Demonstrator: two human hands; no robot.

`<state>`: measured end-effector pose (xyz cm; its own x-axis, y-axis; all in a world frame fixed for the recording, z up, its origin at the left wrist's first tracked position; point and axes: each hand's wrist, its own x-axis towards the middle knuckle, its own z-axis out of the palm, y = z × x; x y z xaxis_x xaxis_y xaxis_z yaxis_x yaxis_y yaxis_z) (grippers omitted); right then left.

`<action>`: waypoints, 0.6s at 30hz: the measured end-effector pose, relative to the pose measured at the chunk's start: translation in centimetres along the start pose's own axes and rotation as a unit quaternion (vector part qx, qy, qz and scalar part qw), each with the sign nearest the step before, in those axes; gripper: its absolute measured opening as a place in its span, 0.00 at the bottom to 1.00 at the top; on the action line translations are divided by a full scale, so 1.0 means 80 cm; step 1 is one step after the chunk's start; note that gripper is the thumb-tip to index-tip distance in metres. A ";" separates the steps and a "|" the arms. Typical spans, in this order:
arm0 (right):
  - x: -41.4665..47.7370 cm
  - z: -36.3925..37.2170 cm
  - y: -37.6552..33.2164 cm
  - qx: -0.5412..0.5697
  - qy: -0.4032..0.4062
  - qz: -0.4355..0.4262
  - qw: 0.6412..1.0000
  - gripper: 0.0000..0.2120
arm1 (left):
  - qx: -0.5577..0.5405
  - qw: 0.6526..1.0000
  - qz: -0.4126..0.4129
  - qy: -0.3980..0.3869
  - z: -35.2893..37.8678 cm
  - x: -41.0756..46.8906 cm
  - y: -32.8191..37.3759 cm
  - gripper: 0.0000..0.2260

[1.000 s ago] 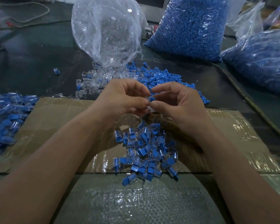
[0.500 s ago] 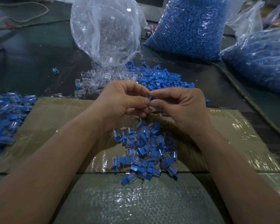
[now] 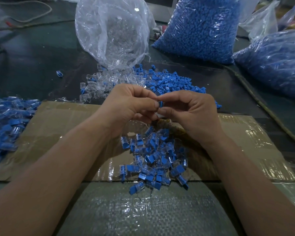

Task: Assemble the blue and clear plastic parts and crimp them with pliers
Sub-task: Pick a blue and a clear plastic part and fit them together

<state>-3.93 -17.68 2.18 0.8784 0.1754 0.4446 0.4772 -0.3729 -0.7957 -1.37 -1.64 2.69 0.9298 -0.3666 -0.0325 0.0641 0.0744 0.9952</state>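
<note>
My left hand [image 3: 129, 108] and right hand [image 3: 192, 114] both pinch one blue part [image 3: 161, 104] above the assembled pile [image 3: 153, 157], presumably for direct drop-off.

The light is dim and cool, seemingly from above and ahead, and the dark table [image 3: 32, 65] swallows most of it. Hard white glints sit on the clear plastic bag [image 3: 112, 31], on the taped cardboard [image 3: 245, 133] (strongest along its right side) and on the glossy woven sack [image 3: 143, 215] at the bottom. A soft shadow lies on the cardboard beneath the left hand [image 3: 129, 108] and right hand [image 3: 192, 113]. Focus is crispest at the centre, on the blue part [image 3: 160, 104] they pinch. The corners smear, and the wide lens swells the forearms [image 3: 58, 167] toward the lower edge.
</note>
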 end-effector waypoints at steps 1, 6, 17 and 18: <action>0.000 0.000 0.000 -0.015 0.005 -0.006 1.000 0.14 | 0.003 1.000 -0.002 0.001 0.000 0.000 0.000 0.08; 0.000 0.003 0.004 -0.104 0.028 -0.060 0.992 0.15 | -0.015 1.000 -0.013 0.004 0.001 0.002 -0.001 0.07; 0.001 0.000 0.008 -0.129 0.029 -0.080 0.988 0.12 | -0.025 0.999 -0.018 0.008 0.002 0.002 -0.002 0.06; 0.001 0.000 0.008 -0.131 0.030 -0.083 0.987 0.12 | -0.030 0.999 -0.019 0.006 0.002 0.002 -0.002 0.06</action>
<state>-3.52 -17.93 1.70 0.7819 0.2016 0.5898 0.5839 -0.5683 -0.5798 -1.26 -1.85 2.51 0.9305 -0.3592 -0.0723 0.1214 0.1160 0.9858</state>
